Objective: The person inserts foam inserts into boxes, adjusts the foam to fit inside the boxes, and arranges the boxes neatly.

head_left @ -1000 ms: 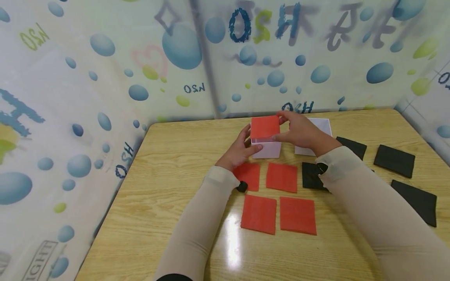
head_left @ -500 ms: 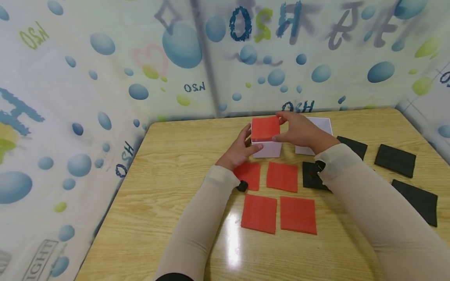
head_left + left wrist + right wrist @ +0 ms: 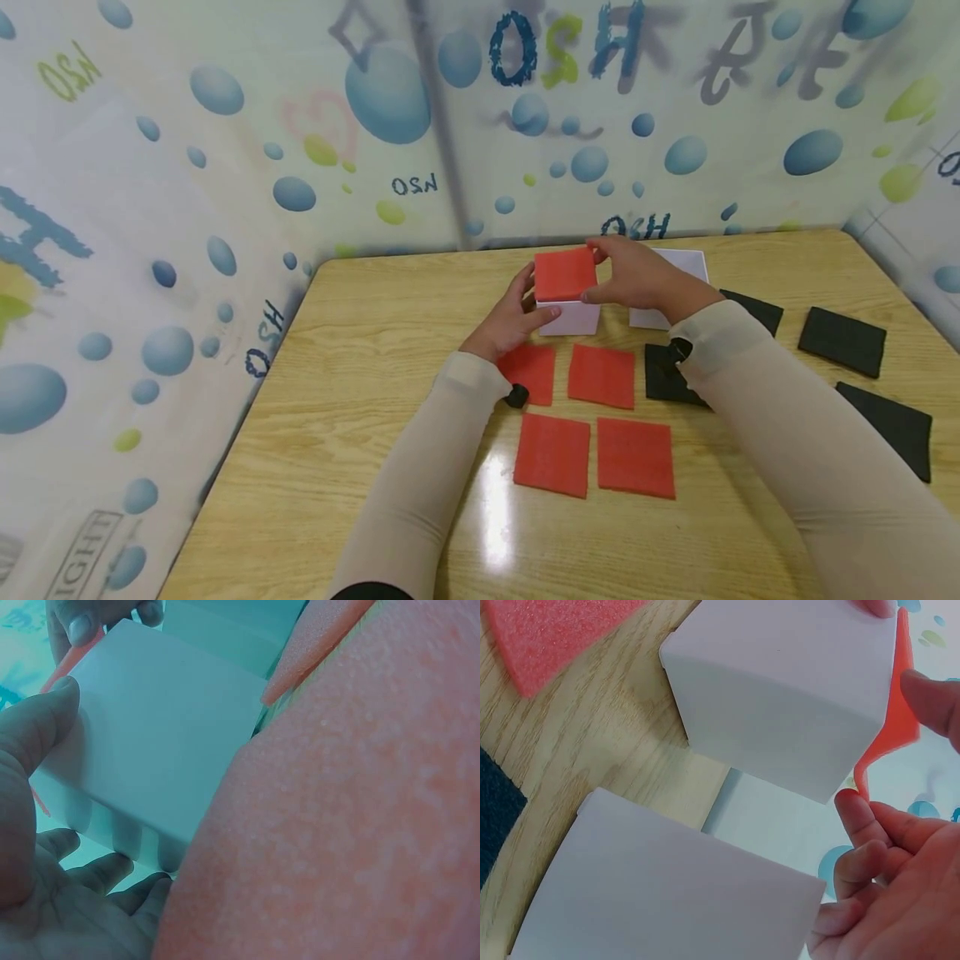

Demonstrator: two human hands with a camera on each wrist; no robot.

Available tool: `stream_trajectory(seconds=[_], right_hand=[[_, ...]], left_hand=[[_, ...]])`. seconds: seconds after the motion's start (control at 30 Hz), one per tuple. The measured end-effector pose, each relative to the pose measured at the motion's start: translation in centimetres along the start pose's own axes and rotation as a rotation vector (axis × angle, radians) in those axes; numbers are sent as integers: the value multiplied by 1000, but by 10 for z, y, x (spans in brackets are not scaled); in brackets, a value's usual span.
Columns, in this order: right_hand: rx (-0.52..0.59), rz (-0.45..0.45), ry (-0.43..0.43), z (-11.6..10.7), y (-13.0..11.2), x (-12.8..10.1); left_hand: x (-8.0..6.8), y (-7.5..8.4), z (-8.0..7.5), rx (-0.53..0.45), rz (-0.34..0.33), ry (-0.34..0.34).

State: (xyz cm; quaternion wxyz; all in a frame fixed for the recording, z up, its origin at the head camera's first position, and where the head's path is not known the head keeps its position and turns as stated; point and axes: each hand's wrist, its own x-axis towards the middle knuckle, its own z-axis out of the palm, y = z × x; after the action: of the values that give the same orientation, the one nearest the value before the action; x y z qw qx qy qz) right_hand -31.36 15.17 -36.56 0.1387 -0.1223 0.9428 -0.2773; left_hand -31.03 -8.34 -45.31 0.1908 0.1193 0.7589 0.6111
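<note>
A white open-topped box [image 3: 568, 319] stands near the table's far edge. My left hand [image 3: 507, 317] grips it from the left, thumb on its near face and fingers along its side. Over the box's mouth lies a red foam square [image 3: 564, 275], which hides the inside. Its right edge is between the thumb and fingers of my right hand [image 3: 637, 279]. In the right wrist view the red foam square [image 3: 901, 712] bends at the box's rim, with my fingertips [image 3: 851, 806] at its corner.
A second white box [image 3: 686, 268] stands just right of the first, partly behind my right hand. Several red foam squares [image 3: 636, 458] lie in front. Several black foam squares [image 3: 842, 342] lie to the right, some partly under my right arm. A patterned curtain [image 3: 375, 167] hangs behind the table.
The red foam square's near edge has come down to the box's front rim, covering the strip of box interior that showed before. Both hands stay almost in place.
</note>
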Motion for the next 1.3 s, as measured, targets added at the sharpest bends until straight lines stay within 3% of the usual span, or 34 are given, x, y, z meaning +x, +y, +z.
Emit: stream_trajectory(seconds=[0.57,0.8,1.0,1.3], right_hand=[[-83,-4,24,-1,-3,-6],[-253,-161,111,11,-9,-9],[-332,-314,119,26,-14,-8],[-435,-339,52,37,-16,-8]], left_hand=[[0,0,0,19,-9,6],[0,0,-1,29,9,-4],[0,0,-1,29,12,-5],[-2,1,-1,64,13,0]])
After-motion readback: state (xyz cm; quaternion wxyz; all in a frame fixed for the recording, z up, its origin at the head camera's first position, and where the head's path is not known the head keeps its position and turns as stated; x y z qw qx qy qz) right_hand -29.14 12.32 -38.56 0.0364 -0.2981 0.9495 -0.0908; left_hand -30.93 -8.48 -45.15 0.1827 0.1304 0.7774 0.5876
